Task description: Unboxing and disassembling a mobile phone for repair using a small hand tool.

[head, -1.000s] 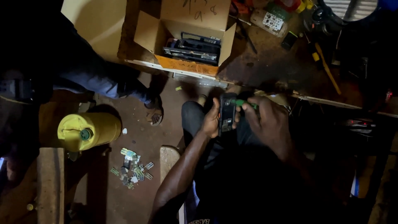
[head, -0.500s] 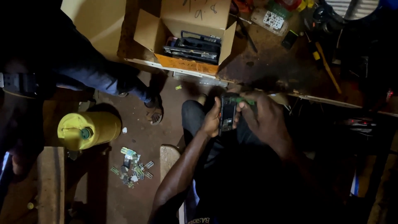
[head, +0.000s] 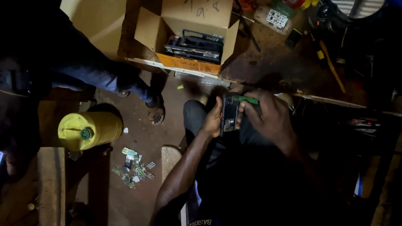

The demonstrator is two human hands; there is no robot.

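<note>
Phone (head: 230, 114) upright in left hand (head: 212, 121) – long axis vertical; right hand (head: 268, 117) pinches green-handled tool (head: 247, 100) at its top

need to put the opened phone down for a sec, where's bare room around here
Bare floor lies between the yellow jerrycan, the sandalled foot and the knee. A bare patch of the bench lies right of the cardboard box. The bench's far edge is crowded with tools, and small circuit boards litter the floor lower down.

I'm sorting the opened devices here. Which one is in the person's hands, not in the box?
The small dark opened phone, held upright by the left hand; the right hand holds a green-handled tool at its top.
</note>
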